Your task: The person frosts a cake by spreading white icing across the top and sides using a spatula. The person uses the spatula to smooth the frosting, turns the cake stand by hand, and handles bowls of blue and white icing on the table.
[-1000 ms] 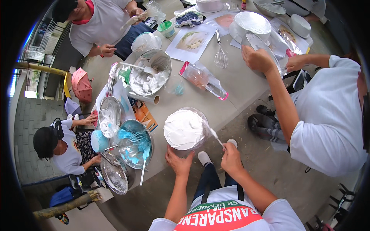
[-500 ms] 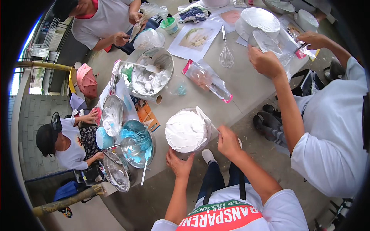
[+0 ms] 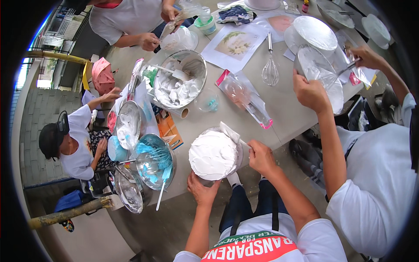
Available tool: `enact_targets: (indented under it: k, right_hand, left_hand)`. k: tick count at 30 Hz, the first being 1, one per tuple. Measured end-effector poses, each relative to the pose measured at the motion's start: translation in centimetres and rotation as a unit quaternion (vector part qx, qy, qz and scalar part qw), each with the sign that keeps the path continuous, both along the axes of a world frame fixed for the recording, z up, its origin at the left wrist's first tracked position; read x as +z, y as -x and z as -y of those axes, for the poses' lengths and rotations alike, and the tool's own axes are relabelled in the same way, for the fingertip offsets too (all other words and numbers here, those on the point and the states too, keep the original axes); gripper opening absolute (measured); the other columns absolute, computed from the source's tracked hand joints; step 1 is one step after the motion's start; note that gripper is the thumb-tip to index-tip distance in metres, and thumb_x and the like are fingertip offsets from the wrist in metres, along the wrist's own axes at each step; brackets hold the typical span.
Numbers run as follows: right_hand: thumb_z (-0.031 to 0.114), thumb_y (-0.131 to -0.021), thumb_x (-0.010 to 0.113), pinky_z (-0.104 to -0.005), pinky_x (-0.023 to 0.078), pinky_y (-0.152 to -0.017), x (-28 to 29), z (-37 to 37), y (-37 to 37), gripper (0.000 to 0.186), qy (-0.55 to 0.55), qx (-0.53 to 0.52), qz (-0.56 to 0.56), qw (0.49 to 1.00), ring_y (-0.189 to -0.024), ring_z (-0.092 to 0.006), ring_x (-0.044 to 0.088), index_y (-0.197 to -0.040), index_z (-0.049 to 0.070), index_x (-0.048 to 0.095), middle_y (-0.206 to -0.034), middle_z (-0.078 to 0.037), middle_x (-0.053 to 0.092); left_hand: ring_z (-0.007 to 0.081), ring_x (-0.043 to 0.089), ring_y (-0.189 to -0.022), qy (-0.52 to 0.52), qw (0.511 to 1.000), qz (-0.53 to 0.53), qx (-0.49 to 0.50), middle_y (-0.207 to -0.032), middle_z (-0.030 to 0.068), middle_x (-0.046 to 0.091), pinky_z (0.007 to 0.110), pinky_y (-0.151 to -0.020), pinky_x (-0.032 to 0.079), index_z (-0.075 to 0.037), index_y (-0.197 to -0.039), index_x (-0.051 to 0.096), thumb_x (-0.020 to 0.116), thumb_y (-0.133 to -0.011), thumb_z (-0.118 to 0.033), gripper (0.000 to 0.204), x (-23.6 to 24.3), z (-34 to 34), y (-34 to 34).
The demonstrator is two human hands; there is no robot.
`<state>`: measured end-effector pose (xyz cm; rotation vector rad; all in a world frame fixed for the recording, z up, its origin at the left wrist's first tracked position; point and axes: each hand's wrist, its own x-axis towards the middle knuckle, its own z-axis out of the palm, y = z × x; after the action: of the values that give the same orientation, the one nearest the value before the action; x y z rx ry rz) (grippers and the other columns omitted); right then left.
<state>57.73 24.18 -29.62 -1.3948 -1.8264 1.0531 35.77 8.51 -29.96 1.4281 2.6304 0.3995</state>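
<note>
A round cake (image 3: pixel 214 155) covered in white frosting is in front of me, at the near edge of the table, on a round base that shows only at its rim. My left hand (image 3: pixel 204 190) is closed on that base at its near left edge. To the right of the cake, my right hand (image 3: pixel 262 158) grips the handle of a spatula (image 3: pixel 231 132). Its blade, coated with white frosting, lies against the far right part of the cake's top edge. The frosting on top looks uneven, with ridges.
Left stand a bowl of blue frosting (image 3: pixel 150 177) and a large bowl of white frosting (image 3: pixel 198 74). A whisk (image 3: pixel 270 72) and a packaged tool (image 3: pixel 244 98) lie beyond the cake. At right, a co-worker's hand (image 3: pixel 312 94) holds a metal bowl (image 3: pixel 310 61). Other people work across the table and at left.
My view has shifted slightly. The spatula has moved a little along the cake's far right edge, and the top looks smoother. At right, the co-worker's bowl is tilted differently. The person at left has lowered one hand.
</note>
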Motion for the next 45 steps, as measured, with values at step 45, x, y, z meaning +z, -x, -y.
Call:
enact_targets:
  k: [45]
  right_hand:
    - [-0.009, -0.084, 0.058, -0.0300, 0.049, -0.058, -0.2, -2.5, 3.3, 0.016, 0.069, -0.039, -0.029, 0.996, -0.063, -0.0203, 0.064, -0.097, -0.002, 0.063, -0.077, -0.013, 0.063]
  left_hand:
    - [0.0342, 0.037, -0.135, -0.026, 0.975, 0.218, 0.026, -0.145, 0.0201, 0.031, 0.043, -0.113, 0.035, -0.002, -0.147, 0.031, 0.083, -0.067, -0.004, 0.096, 0.3, -3.1, 7.3]
